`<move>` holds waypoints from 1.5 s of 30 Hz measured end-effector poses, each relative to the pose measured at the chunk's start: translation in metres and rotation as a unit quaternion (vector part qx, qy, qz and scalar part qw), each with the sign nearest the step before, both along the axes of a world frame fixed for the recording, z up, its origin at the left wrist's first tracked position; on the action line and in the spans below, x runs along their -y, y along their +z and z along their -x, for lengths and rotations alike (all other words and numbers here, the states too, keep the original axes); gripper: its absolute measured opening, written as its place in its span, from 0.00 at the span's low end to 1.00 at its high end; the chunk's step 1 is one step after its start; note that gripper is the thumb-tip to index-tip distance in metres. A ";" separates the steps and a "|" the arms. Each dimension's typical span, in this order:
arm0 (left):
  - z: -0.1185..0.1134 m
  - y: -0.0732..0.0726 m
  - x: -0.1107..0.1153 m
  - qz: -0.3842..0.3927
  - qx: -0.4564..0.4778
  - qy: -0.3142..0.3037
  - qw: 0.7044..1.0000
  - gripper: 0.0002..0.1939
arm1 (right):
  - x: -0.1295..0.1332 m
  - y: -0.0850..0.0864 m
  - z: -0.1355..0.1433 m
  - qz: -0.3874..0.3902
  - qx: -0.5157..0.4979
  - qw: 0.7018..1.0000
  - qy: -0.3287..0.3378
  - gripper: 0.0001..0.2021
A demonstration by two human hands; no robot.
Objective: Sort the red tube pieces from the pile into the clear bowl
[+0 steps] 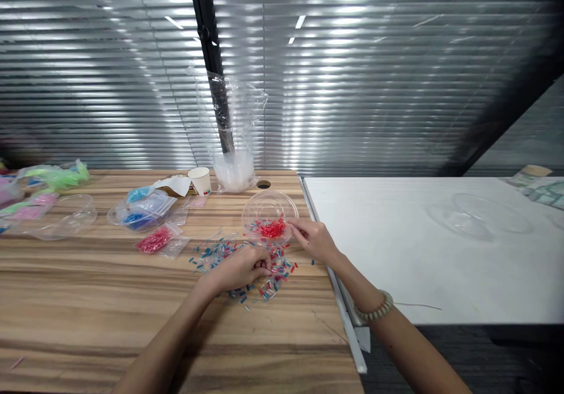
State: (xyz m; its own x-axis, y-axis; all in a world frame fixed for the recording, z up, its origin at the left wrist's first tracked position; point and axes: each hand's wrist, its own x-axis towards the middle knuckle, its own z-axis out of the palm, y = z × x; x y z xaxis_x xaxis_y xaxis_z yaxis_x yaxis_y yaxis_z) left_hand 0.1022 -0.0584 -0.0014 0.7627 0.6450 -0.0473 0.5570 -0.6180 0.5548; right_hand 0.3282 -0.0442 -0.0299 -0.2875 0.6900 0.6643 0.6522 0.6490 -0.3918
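A clear round bowl (249, 207) holds a heap of red tube pieces (271, 227). Mixed red, blue and clear tube pieces (214, 254) lie scattered on the wood in front of it. My left hand (247, 266) is down among these pieces, its fingers pinched together; whatever is between them is too small to name. At the bowl's right rim is my right hand (314, 239), thumb and forefinger closed together, with a beaded bracelet on the wrist. I cannot make out what its fingertips hold.
On the wooden table (88, 306) stand a paper cup (200, 181), a plastic-wrapped stack of bowls (234, 172), a bag of pink pieces (154, 239) and a container with blue bags (138, 221). A white table (396, 265) adjoins at right, bearing clear lids (460, 224).
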 end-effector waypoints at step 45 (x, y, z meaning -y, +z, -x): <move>-0.006 0.010 0.008 -0.021 -0.038 0.000 0.999 0.05 | 0.000 -0.003 -0.001 0.048 0.038 0.998 0.007 0.13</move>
State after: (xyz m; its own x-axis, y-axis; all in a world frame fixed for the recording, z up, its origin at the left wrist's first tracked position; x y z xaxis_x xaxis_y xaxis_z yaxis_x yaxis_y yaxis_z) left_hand 0.1082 -0.0665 0.0084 0.7574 0.6483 -0.0772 0.5968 -0.6396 0.4845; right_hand 0.3292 -0.0439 -0.0326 -0.3449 0.7446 0.5715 0.6739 0.6203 -0.4015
